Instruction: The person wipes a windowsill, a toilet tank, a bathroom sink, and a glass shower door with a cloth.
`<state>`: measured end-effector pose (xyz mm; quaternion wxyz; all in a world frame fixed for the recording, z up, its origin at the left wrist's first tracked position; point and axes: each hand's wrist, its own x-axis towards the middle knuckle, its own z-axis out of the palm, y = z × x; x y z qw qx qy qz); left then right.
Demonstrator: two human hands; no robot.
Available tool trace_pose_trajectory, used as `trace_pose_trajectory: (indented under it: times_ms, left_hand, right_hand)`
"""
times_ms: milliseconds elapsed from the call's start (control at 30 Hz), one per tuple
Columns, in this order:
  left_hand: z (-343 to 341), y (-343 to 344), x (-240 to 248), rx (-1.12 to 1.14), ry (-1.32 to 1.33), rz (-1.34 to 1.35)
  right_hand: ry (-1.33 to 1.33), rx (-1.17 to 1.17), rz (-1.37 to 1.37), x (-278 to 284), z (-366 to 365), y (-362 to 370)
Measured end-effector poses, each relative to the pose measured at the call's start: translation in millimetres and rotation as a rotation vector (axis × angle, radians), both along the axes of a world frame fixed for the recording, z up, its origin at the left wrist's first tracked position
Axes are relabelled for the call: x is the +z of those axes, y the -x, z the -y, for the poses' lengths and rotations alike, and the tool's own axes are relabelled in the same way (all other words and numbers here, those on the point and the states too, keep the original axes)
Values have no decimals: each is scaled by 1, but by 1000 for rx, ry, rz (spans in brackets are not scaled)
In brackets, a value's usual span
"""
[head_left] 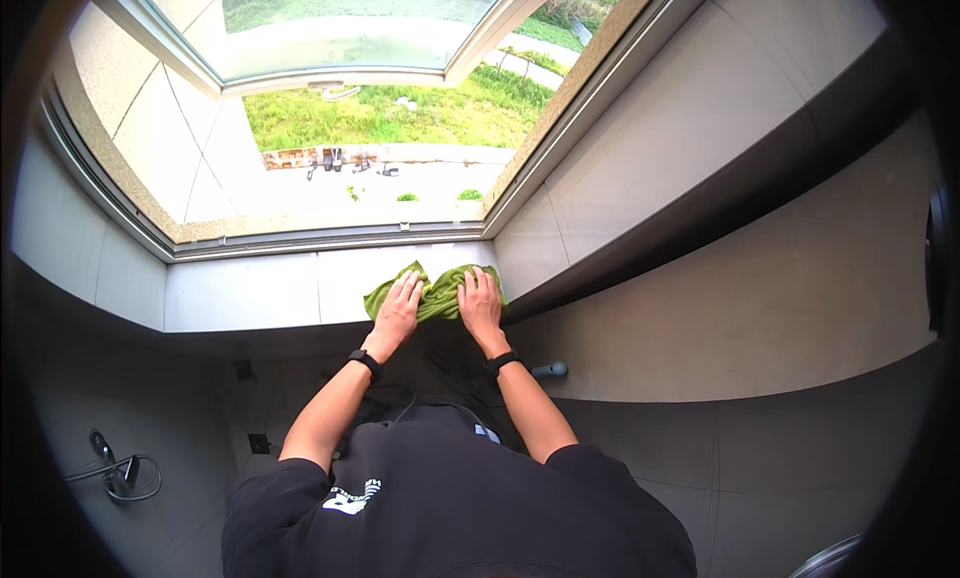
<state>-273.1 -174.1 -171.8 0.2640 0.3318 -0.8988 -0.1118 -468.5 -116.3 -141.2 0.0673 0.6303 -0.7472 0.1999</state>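
Observation:
A crumpled green cloth [440, 298] lies on the right end of the pale tiled window sill [240, 296], close to the corner with the side wall. My left hand [397, 314] grips the cloth's left part, fingers bent over it. On its right part rests my right hand [481, 304], fingers curled into the fabric. A narrow gap with bunched cloth separates the two hands. Black bands circle both wrists. The undersides of my fingers are hidden.
Beyond the sill runs the window frame [330, 240], with a glass sash [340, 38] tilted outward above the grass. A blue-grey rounded object [549, 370] shows by my right forearm. At lower left is a looped cable [150, 481] with a black fitting.

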Motion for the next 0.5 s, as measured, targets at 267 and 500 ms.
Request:
trace_pose_trajectory:
  times_ms: [267,500]
  left_hand:
    - [-18,-15,57,83,-62,78]
    - [-19,-49,91,73,-242,247]
  right_hand:
    - [-138,13,290,10,-13,17]
    - [-91,186,589,80,-49,45]
